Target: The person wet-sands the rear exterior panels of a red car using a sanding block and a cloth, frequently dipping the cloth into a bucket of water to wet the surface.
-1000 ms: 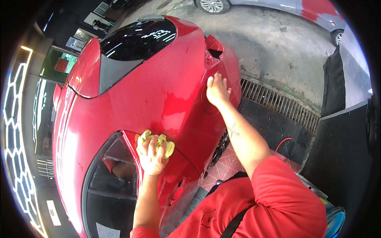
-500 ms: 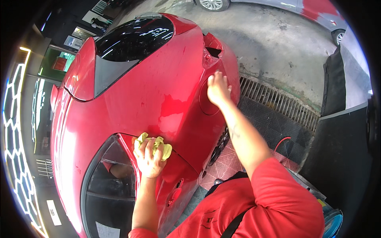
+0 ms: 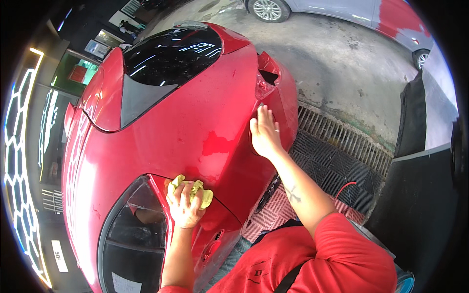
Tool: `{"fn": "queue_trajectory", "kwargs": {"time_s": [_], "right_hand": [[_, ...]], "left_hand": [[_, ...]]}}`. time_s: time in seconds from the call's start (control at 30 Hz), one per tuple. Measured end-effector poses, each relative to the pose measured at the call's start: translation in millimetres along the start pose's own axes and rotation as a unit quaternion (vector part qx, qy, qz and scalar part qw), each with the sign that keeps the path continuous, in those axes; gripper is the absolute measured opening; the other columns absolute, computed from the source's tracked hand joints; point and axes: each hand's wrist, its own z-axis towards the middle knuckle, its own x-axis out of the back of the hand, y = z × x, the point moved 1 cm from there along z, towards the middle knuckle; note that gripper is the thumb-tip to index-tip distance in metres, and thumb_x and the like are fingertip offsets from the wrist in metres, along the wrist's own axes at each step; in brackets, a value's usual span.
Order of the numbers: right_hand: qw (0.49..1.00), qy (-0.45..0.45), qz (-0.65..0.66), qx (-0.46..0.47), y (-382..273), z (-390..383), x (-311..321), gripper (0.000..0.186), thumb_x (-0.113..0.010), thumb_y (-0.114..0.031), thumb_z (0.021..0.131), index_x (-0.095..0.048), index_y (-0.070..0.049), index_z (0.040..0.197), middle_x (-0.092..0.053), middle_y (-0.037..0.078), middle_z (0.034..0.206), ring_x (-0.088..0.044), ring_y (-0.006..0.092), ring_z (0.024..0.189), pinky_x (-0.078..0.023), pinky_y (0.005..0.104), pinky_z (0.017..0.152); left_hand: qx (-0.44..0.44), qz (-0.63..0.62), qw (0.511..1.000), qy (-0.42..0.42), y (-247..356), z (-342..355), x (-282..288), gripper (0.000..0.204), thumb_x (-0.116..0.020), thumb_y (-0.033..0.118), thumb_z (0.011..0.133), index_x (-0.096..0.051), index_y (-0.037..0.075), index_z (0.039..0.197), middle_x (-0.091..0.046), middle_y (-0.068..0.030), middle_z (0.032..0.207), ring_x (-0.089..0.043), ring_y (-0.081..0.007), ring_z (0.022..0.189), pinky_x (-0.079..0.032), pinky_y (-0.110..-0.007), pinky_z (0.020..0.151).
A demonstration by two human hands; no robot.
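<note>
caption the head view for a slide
Left hand holds a yellow cloth against a red car, right hand at its rear side.

Grey concrete floor (image 3: 337, 58) (dark-stained in places), a slotted drain (image 3: 342, 135), glowing hexagonal lights (image 3: 18, 161).

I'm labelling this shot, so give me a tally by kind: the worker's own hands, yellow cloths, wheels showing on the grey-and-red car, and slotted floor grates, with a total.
Left hand and right hand: 2
Yellow cloth: 1
Wheels on the grey-and-red car: 2
Slotted floor grate: 1
Total: 6
</note>
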Motion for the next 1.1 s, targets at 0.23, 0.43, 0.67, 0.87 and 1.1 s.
{"fn": "queue_trajectory", "kwargs": {"time_s": [0.23,0.43,0.67,0.87,1.1], "right_hand": [[0.996,0.038,0.082,-0.017,51.4,64.5,6.6,0.075,-0.028,-0.050,0.120,-0.019,0.001,0.175,-0.015,0.027,0.183,-0.010,0.0434,0.171,-0.013,0.0697,0.134],[0.993,0.075,0.086,-0.017,64.7,93.6,35.1,0.074,-0.030,-0.047,0.120,-0.024,0.005,0.172,-0.022,0.029,0.181,-0.014,0.0444,0.171,-0.015,0.0696,0.133],[0.994,0.054,0.082,0.039,36.3,52.2,14.0,0.077,-0.030,-0.050,0.120,-0.018,0.003,0.175,-0.021,0.029,0.182,-0.017,0.0412,0.171,-0.016,0.0654,0.134],[0.965,0.124,0.229,0.041,75.1,89.6,48.3,0.075,-0.035,-0.050,0.121,-0.027,0.005,0.172,-0.032,0.027,0.178,-0.028,0.0359,0.168,-0.022,0.0437,0.137],[0.986,0.119,0.008,0.120,2.5,9.9,0.9,0.066,-0.047,-0.032,0.117,-0.030,0.008,0.168,-0.034,0.032,0.175,-0.034,0.0459,0.163,-0.028,0.0558,0.134]], "left_hand": [[-0.018,-0.002,1.000,-0.012,0.9,16.4,8.2,0.050,-0.087,0.021,0.065,-0.075,0.018,0.113,-0.065,-0.0112,0.133,-0.061,-0.0373,0.127,-0.046,-0.071,0.112],[-0.029,0.003,1.000,-0.002,0.6,13.7,0.6,0.049,-0.087,0.024,0.066,-0.075,0.018,0.113,-0.065,-0.0118,0.133,-0.061,-0.0375,0.126,-0.046,-0.072,0.112],[-0.011,0.006,1.000,-0.014,1.8,10.6,2.8,0.045,-0.086,0.023,0.069,-0.074,0.017,0.112,-0.066,-0.0118,0.131,-0.062,-0.0377,0.124,-0.047,-0.070,0.112],[-0.027,-0.011,1.000,0.006,-2.7,11.2,5.2,0.065,-0.085,0.023,0.071,-0.073,0.027,0.135,-0.063,-0.0092,0.137,-0.059,-0.0341,0.130,-0.045,-0.075,0.114],[-0.033,0.005,0.999,-0.009,-0.3,6.2,0.7,0.049,-0.082,0.025,0.071,-0.077,0.029,0.120,-0.063,-0.0068,0.134,-0.057,-0.0341,0.131,-0.044,-0.073,0.114]]}}
